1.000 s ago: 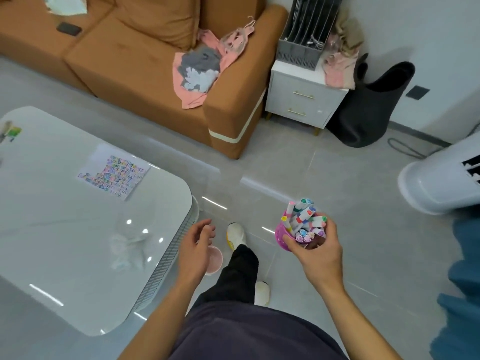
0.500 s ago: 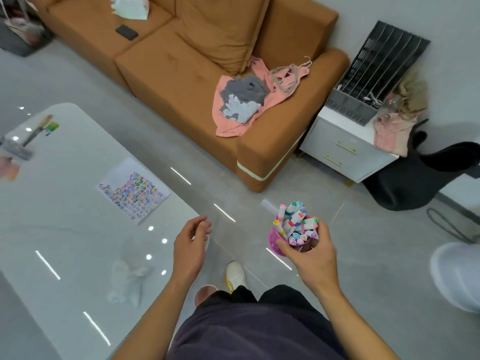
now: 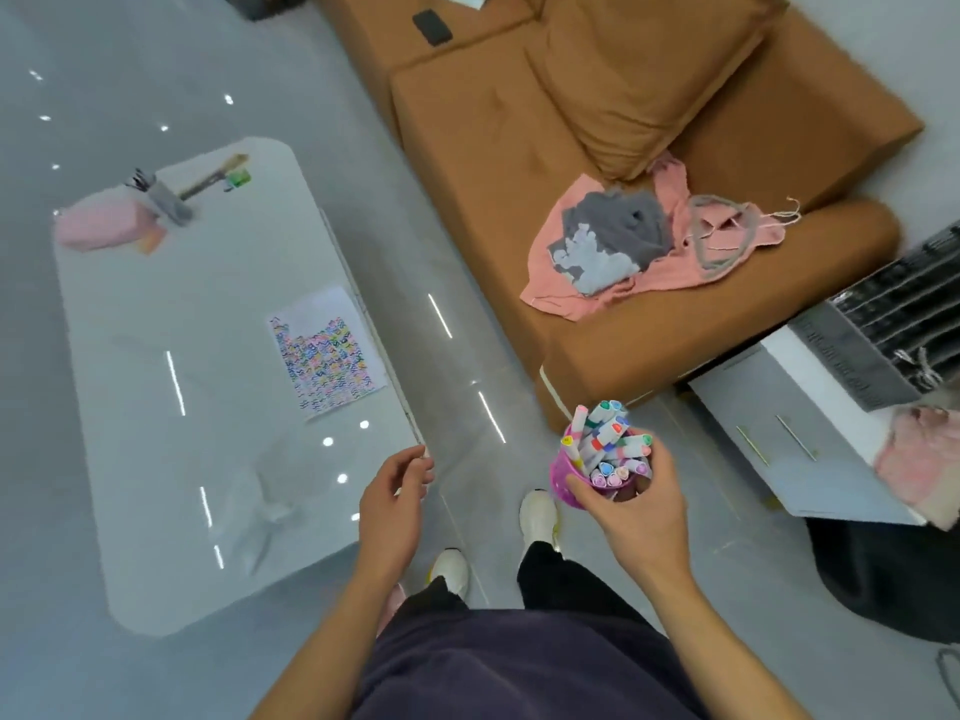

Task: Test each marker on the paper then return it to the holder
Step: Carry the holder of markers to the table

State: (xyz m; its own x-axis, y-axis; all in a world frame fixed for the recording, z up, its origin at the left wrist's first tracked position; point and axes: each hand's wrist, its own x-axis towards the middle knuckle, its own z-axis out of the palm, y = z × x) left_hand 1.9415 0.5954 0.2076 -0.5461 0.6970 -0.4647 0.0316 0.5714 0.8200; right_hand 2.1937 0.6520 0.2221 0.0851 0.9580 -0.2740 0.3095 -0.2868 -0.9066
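**Glossy white table to the left of my fingers, paper nearly full, holder in my grip**

Grey floor tiles run under my white shoes (image 3: 537,514), with the glossy white coffee table (image 3: 156,397) spreading out to the left of my left hand (image 3: 392,504). That hand hangs at the table's near corner, fingers loosely curled and grasping nothing that I can see.

My right hand (image 3: 639,517) is wrapped round the pink holder (image 3: 563,483), off the table and over the floor. The markers (image 3: 605,441) stand packed in it, caps up. None is out.

The paper (image 3: 324,350) lies flat on the table, beyond my left fingertips and near the table's edge. Rows of coloured squiggles cover most of it, with only a blank strip at the far end.

So I judge the testing well advanced, perhaps finished. The crowded sheet and full holder fit that, though I cannot tell which markers made which marks. If any remain, the holder must first go down beside the paper.

Farther off on the table, well beyond my left fingers, sit a pink pouch (image 3: 98,226) and a grey pen cup (image 3: 166,200). Beyond my right fingers stands a tan sofa (image 3: 493,163) with a pink and grey garment (image 3: 613,246) thrown over it. A white cabinet (image 3: 810,449) stands to the right of the sofa.
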